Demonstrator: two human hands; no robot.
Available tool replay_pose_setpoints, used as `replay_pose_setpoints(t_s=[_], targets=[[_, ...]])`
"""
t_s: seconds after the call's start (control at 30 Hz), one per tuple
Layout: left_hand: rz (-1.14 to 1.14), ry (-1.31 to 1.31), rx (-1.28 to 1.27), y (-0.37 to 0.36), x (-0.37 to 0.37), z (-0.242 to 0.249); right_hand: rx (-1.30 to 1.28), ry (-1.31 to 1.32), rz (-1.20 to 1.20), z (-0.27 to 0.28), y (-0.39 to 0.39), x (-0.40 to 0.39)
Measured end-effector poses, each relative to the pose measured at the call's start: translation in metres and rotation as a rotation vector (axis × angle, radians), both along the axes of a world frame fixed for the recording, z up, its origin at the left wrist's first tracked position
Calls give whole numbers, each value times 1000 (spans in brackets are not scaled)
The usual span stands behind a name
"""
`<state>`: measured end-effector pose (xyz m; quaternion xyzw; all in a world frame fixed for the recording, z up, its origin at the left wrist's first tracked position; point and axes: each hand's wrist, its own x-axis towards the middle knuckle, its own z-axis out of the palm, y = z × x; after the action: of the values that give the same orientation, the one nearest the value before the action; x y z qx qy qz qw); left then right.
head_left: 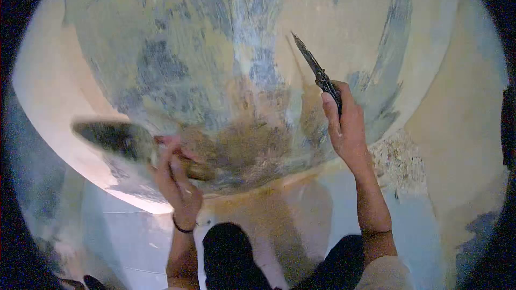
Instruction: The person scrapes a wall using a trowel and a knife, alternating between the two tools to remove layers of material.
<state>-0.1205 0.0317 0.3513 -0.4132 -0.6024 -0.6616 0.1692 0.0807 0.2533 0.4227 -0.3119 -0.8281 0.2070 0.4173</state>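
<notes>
My left hand (180, 188), a dark band on its wrist, is closed round the handle of a trowel (115, 138). Its dark, tapering blade points left across the lower left of a large rounded form (209, 91), and motion blurs both blade and handle. On the right, my right hand (348, 123) grips a narrow, dark, crusted tool with a pointed blade (309, 56). The thumb lies along its handle, and the tip points up and left over the form's beige patch. Grey, blue, greenish and brown streaks cover the rounded surface.
My dark-clad legs (230, 252) show at the bottom, in front of a pale blue surface (140, 241) below the form's curved lower edge. A rough, speckled patch (400, 161) lies right of my right wrist. Beige wall (457, 129) continues on the right.
</notes>
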Motion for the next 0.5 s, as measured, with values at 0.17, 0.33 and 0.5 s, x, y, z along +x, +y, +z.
replay_pose_setpoints(t_s=[0.17, 0.33, 0.5], targets=[[399, 818, -330, -33, -53, 153, 18, 28, -172, -13, -14, -10], [318, 1002, -214, -44, -127, 226, -138, -17, -303, -35, -38, -42], [612, 1039, -320, -46, -167, 228, -80, 125, -334, -57, -42, -76]])
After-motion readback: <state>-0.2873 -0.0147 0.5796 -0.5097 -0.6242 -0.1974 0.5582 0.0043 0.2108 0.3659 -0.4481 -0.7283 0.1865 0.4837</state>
